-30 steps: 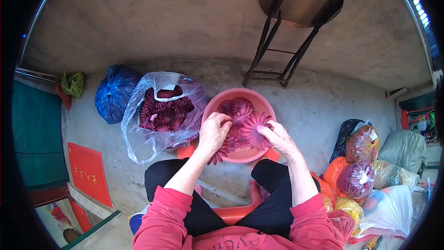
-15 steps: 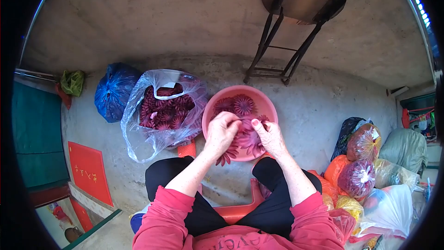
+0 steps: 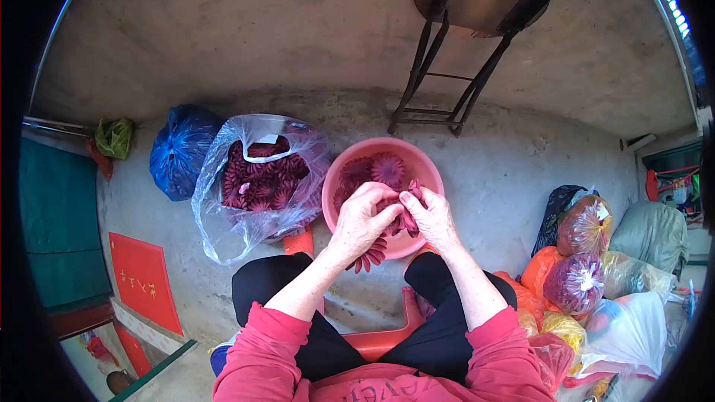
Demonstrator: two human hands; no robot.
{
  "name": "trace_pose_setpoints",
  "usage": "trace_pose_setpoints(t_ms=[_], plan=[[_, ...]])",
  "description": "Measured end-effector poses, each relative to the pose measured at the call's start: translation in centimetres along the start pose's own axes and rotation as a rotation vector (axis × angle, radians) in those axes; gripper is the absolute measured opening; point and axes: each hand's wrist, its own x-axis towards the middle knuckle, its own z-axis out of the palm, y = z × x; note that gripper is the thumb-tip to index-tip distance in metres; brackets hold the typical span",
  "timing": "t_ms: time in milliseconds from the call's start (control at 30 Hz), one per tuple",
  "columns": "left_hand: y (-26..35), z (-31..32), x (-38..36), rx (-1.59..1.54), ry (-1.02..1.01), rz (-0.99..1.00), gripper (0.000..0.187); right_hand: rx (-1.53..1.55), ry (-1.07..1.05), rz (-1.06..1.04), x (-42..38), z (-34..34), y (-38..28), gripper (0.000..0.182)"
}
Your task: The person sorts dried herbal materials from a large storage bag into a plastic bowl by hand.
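Note:
Over a pink plastic basin (image 3: pixel 427 161), my left hand (image 3: pixel 363 217) and my right hand (image 3: pixel 433 222) are close together. Both sets of fingers are closed on one dark pink artificial flower (image 3: pixel 402 225), its petals bunched up between them and partly covered. Inside the basin lie more flowers, one round and spread out (image 3: pixel 388 169). Another flower (image 3: pixel 369 256) hangs at the basin's near rim, just below my left hand. To the left, an open clear plastic bag (image 3: pixel 212 212) is filled with similar dark pink flowers (image 3: pixel 262 179).
A blue bag (image 3: pixel 179 152) sits beyond the clear one at left. A folding stool (image 3: pixel 477 0) leans by the wall. Several stuffed bags (image 3: pixel 573 286) are piled at right. A red sheet (image 3: pixel 145 283) lies at left, and a red plastic seat (image 3: pixel 383 344) is under me.
The flower between my hands has gone from spread petals to a gathered bunch. My fingers have come closer together around it, and the view has shifted slightly.

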Motion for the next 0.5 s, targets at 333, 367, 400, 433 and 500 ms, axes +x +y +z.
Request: trace_pose_setpoints(t_ms=[333, 367, 400, 433, 500], plan=[[-2.4, 0.1, -0.4, -0.208, 0.021, -0.297, 0.008, 0.098, -0.133, 0.032, -0.4, 0.1, -0.3, 0.020], [-2.7, -0.3, -0.1, -0.173, 0.054, -0.323, 0.007, 0.141, -0.130, 0.064, -0.5, -0.1, -1.1, 0.019], [-3.0, -0.8, 0.2, -0.138, 0.088, -0.349, 0.007, 0.185, -0.127, 0.096, -0.8, -0.2, -2.0, 0.019], [-3.2, -1.4, 0.4, -0.102, 0.122, -0.376, 0.006, 0.229, -0.124, 0.128, -0.9, -0.4, -2.8, 0.019], [-3.4, -2.0, 0.6, -0.066, 0.157, -0.399, 0.006, 0.273, -0.122, 0.157, -0.7, -0.7, -2.6, 0.019]])
